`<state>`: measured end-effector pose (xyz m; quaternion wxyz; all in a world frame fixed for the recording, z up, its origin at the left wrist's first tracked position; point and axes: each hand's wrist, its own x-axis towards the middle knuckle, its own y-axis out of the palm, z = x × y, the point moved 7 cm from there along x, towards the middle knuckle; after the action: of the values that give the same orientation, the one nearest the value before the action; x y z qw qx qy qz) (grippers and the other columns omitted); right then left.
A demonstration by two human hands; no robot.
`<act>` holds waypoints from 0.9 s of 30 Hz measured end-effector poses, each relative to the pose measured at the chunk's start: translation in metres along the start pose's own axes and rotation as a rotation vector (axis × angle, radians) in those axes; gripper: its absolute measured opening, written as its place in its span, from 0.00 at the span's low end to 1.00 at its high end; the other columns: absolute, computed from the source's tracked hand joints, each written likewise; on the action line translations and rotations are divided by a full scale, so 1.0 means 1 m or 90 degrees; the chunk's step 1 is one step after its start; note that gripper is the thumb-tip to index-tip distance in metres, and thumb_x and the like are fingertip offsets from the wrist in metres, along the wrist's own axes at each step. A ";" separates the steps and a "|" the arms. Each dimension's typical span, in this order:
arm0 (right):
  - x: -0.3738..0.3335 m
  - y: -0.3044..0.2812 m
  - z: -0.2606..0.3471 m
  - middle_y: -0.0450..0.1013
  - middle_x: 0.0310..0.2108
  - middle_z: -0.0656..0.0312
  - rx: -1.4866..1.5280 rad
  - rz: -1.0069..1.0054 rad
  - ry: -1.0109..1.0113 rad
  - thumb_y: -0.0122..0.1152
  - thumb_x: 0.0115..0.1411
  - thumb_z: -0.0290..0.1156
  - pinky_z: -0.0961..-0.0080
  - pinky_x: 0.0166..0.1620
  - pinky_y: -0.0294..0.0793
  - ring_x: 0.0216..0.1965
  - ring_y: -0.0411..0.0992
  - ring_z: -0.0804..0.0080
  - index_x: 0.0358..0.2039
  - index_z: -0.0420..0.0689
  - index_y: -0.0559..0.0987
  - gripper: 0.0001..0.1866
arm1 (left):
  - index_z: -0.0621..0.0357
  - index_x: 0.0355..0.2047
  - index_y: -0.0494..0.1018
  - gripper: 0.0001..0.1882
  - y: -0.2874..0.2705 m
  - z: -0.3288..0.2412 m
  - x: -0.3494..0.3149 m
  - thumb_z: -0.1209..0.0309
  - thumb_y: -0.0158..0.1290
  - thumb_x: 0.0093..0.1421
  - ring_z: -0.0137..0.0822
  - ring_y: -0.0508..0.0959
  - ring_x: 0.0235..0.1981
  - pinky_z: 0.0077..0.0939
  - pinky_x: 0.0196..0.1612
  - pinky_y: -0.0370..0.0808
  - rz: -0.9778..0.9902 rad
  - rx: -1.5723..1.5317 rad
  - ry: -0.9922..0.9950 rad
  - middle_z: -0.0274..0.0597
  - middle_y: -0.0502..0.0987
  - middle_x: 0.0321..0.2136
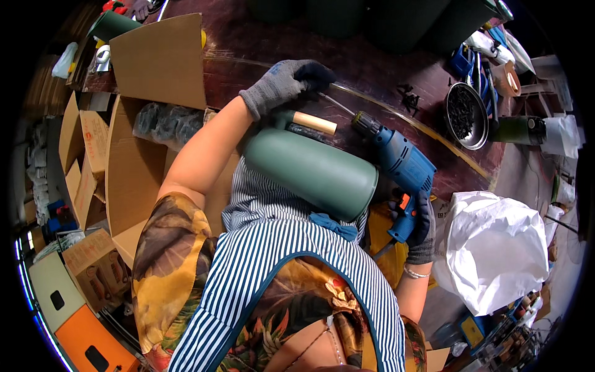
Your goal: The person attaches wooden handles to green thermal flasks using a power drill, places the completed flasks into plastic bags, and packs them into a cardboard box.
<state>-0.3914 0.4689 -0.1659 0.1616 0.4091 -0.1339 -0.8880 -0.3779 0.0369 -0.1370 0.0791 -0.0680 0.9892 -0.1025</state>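
Ahead, the dark-red tabletop [384, 74] stretched beyond a pale strip [432, 134] and the blue drill [406, 158], which the right hand [423, 230] gripped with wrapped fingers; the left hand [284, 85] curled near the bit [336, 104], its hold unclear. The green canister [313, 173] lay before the striped apron [285, 248], metal bowl [476, 134] and white sack [455, 242] crowding the right.

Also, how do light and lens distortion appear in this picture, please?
Head view: edges bend near the black fisheye rim; strong light brightens the crumpled white plastic sack; a soft highlight marks the smooth green cylinder; dark green cylinders at the top sink into shadow; the blue power drill looks fairly sharp.
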 end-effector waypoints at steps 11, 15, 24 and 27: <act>-0.025 -0.043 0.011 0.77 0.38 0.48 0.142 0.032 0.004 0.53 0.71 0.46 0.74 0.27 0.82 0.28 0.79 0.60 0.55 0.39 0.70 0.24 | 0.52 0.48 0.80 0.24 0.012 -0.022 -0.080 0.62 0.68 0.49 0.46 0.79 0.46 0.36 0.54 0.75 0.034 0.371 0.047 0.41 0.79 0.46; -0.029 -0.054 0.016 0.76 0.36 0.49 0.043 -0.011 0.012 0.50 0.72 0.46 0.77 0.26 0.76 0.25 0.73 0.65 0.53 0.40 0.70 0.22 | 0.55 0.51 0.80 0.27 -0.012 -0.017 -0.087 0.64 0.67 0.49 0.41 0.78 0.51 0.35 0.59 0.73 -0.030 0.397 0.090 0.43 0.79 0.49; -0.024 -0.032 0.025 0.76 0.34 0.52 -0.025 -0.014 0.037 0.54 0.70 0.47 0.79 0.24 0.74 0.24 0.73 0.66 0.53 0.39 0.71 0.23 | 0.61 0.55 0.76 0.30 -0.006 -0.006 -0.086 0.65 0.66 0.51 0.37 0.78 0.53 0.34 0.61 0.72 0.071 0.044 0.001 0.44 0.80 0.50; -0.023 -0.032 0.026 0.76 0.34 0.52 -0.021 -0.073 0.024 0.55 0.70 0.46 0.78 0.24 0.75 0.25 0.74 0.66 0.53 0.39 0.71 0.23 | 0.61 0.54 0.76 0.29 -0.008 -0.003 -0.086 0.66 0.65 0.51 0.36 0.78 0.52 0.34 0.60 0.72 0.067 0.045 -0.021 0.44 0.80 0.50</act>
<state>-0.4031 0.5098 -0.1461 0.1201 0.4302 -0.0926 -0.8899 -0.2930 0.0427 -0.1202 0.1029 -0.0148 0.9858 -0.1319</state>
